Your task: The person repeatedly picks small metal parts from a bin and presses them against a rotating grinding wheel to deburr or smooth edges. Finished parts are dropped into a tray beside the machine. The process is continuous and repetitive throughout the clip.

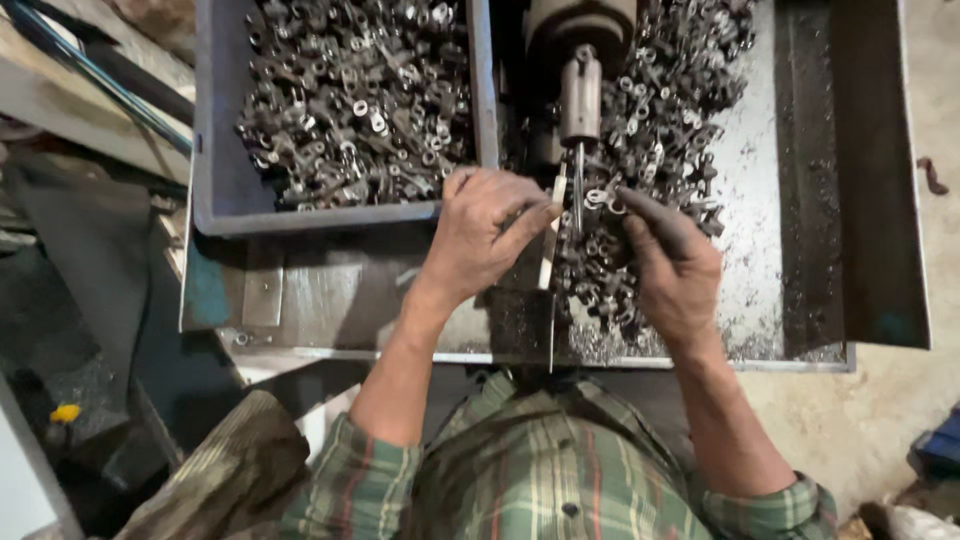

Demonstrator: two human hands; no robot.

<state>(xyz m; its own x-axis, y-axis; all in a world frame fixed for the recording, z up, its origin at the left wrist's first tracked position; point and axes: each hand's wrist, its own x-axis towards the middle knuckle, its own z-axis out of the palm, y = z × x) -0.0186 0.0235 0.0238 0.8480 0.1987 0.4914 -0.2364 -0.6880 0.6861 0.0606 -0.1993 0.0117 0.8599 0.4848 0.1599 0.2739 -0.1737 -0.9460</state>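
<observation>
My left hand (pixel 487 232) is closed around a thin pale stick-like tool (pixel 549 250) that points down toward me, just left of the thin bit (pixel 578 190) hanging from a machine spindle (pixel 580 95). My right hand (pixel 668 262) pinches a small metal ring-ended part (pixel 603 200) right at the bit. A heap of the same small dark metal parts (pixel 660 110) lies on the machine tray under and behind my right hand.
A grey bin (pixel 215 190) at the upper left is filled with similar metal parts (pixel 350 100). The steel tray (pixel 770 250) carries metal chips and has a dark raised wall on its right. Clutter and pipes lie at far left.
</observation>
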